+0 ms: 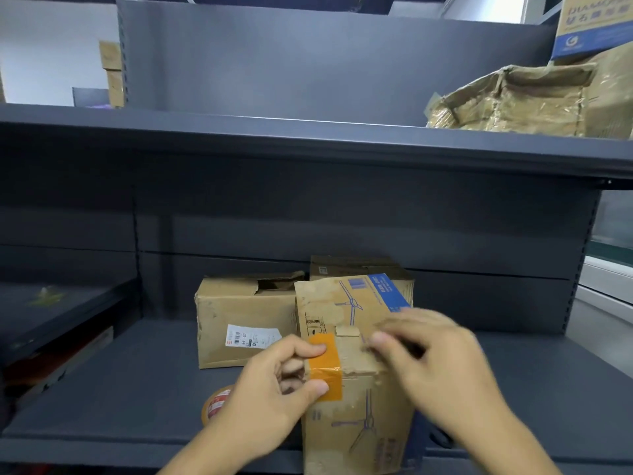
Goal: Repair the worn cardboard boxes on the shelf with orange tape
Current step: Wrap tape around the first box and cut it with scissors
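A worn cardboard box [356,416] with blue windmill print stands at the front of the dark shelf [137,389]. A strip of orange tape [325,366] is folded over its upper left edge. My left hand [274,392] presses that strip with thumb and forefinger, one on each face of the edge. My right hand [435,354] is blurred over the box's top right, fingers spread on the cardboard. The orange tape roll [215,404] lies on the shelf, partly hidden behind my left hand.
A second worn box [239,320] with a white label and a torn top stands to the left, and a third box [356,267] behind. On the upper shelf [308,138] at right sits a crumpled, taped box [513,101].
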The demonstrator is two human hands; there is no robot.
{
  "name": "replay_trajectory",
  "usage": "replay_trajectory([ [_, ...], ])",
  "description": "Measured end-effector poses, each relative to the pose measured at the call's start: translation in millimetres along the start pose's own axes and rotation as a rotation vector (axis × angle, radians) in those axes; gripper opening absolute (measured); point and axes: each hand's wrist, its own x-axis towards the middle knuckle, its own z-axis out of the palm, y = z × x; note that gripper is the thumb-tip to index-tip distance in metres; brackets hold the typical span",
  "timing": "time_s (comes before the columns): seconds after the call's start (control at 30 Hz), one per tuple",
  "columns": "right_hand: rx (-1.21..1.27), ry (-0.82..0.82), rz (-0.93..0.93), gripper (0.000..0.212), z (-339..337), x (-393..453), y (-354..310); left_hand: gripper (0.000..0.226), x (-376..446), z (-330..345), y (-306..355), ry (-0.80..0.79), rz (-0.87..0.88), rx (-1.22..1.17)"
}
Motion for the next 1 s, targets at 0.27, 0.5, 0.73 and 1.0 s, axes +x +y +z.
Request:
replay_trajectory([
  [0.27,0.755,-0.27,0.726,0.018,-10,1,46,0.035,2,4,9,-0.013,-0.085,-0.153],
  [0.5,0.781,-0.225,0.698,0.02,-8,-2,42,0.036,6,15,18,0.102,-0.07,-0.101],
  [0.73,0.95,-0.078,0.631,0.025,-8,-9,40,0.041,7,14,20,0.051,-0.028,-0.075],
  [1.0,0.997,-0.033,0.499,0.037,-2,-21,35,0.043,5,4,22,-0.005,-0.089,-0.338],
])
